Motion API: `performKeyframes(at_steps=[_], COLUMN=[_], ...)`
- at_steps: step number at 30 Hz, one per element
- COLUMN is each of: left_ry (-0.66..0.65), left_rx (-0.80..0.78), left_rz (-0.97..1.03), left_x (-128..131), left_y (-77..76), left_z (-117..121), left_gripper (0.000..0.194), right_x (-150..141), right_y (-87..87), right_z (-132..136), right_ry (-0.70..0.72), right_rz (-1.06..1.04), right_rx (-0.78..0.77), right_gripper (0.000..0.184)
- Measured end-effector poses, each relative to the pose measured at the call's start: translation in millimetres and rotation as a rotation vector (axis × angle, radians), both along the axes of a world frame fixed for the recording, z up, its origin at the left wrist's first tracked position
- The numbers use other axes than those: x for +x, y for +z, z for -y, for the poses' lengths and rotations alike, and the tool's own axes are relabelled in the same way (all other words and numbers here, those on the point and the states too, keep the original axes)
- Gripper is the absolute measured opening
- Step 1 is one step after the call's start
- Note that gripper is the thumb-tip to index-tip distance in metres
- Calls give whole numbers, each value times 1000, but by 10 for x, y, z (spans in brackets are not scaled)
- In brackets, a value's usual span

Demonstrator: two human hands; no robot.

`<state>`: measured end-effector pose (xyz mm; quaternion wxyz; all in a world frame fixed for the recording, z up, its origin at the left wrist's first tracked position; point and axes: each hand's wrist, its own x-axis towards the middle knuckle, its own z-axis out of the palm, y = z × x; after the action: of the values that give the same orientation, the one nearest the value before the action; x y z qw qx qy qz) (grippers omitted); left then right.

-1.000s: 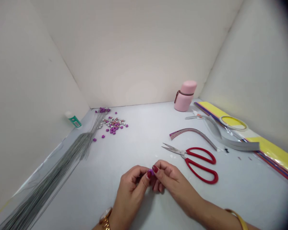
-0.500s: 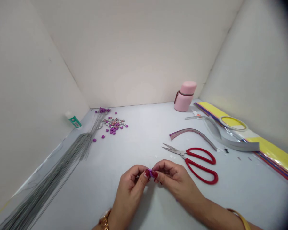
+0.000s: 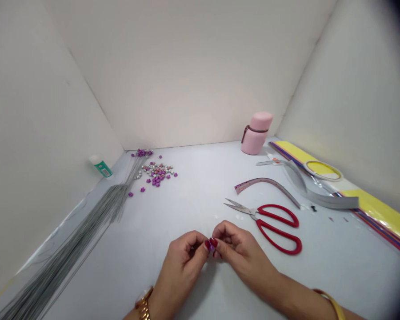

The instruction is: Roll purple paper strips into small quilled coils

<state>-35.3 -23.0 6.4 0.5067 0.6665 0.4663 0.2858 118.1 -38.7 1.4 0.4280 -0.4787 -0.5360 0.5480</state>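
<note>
Between the fingertips of both hands is a small purple paper star, mostly covered by the thumbs. My left hand pinches it from the left with thumb and forefinger. From the right, my right hand grips it the same way, its other fingers curled under. Just beyond the right hand lie scissors with red handles, their blades slightly apart and pointing left. Behind them is a curved strip of purple-patterned paper. More purple, silver and pink stars are heaped at the back left.
A bundle of thin grey wires runs along the left side, with a glue stick near the wall. At the back right stands a pink flask. Grey strips, a tape roll and packs of coloured paper lie at right.
My fingers have shifted slightly around the purple star, the thumbs drawing close together over it. Both hands stay at nearly the same spot. The other things on the table have not moved.
</note>
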Motion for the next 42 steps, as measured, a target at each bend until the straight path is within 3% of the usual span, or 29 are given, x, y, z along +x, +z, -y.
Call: performKeyframes(at_steps=[7,21,27,36,42], left_ry=[-45,101,115,77,102], left_rx=[164,-159,-168,-234,-299], left_rz=[-12,254,249,394,530], left_x=[3,21,29,47,81], left_y=[-26,-105,-134,-164,-178], left_z=[28,-11,-20,-24,-4], left_gripper=[14,14,13,12,11], right_x=[9,5,14,9,4], right_y=[-24,-64,-58,-70,-77], right_z=[-6,-44,-42,-74,-51], right_ry=[10,-5,40,-32,-27], right_rz=[-58,-67,-95,-175,-140], right_rx=[-19,-47,-70,-183,-108], right_gripper=[11,18,17,22,21])
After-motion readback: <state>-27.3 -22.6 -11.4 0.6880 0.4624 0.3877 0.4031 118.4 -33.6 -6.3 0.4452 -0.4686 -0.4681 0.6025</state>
